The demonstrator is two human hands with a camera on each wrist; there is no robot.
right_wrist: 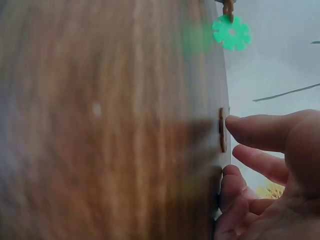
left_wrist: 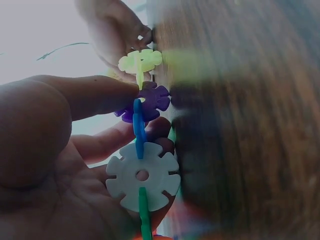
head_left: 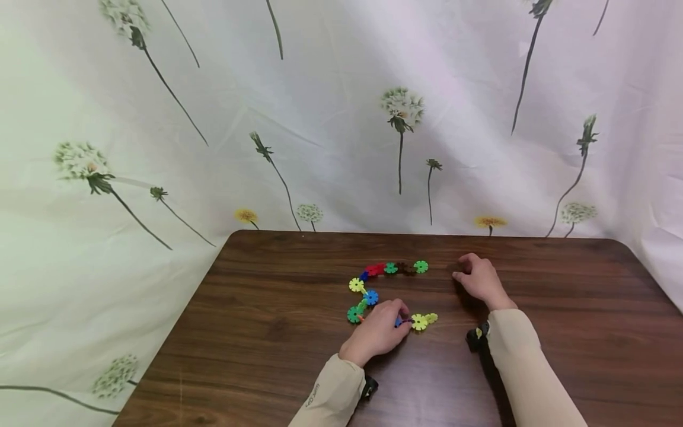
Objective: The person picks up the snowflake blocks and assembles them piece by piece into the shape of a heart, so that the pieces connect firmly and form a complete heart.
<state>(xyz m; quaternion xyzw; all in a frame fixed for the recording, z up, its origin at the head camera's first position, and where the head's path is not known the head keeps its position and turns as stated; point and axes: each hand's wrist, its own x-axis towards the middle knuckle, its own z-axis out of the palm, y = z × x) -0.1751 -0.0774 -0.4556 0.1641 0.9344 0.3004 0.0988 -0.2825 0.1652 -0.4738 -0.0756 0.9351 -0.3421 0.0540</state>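
A chain of notched interlocking plastic discs [head_left: 370,297] in several colours bends across the table. My left hand [head_left: 377,330] covers part of its near stretch. In the left wrist view, the thumb presses a purple disc [left_wrist: 159,99] with fingers behind the chain; blue and white discs [left_wrist: 162,172] hang beside the palm. Beyond the hand are yellow discs [head_left: 418,322] at the near end. My right hand [head_left: 482,280] is right of the chain's far green disc [head_left: 421,267], fingers loosely bent and apart. By its thumb tip, a brown disc [right_wrist: 223,132] lies on the table; contact is unclear.
The dark wood-grain table [head_left: 256,332] has its far edge against a pale curtain [head_left: 341,148] printed with dandelions. Black wrist cameras [head_left: 476,337] sit under both sleeves, close above the tabletop.
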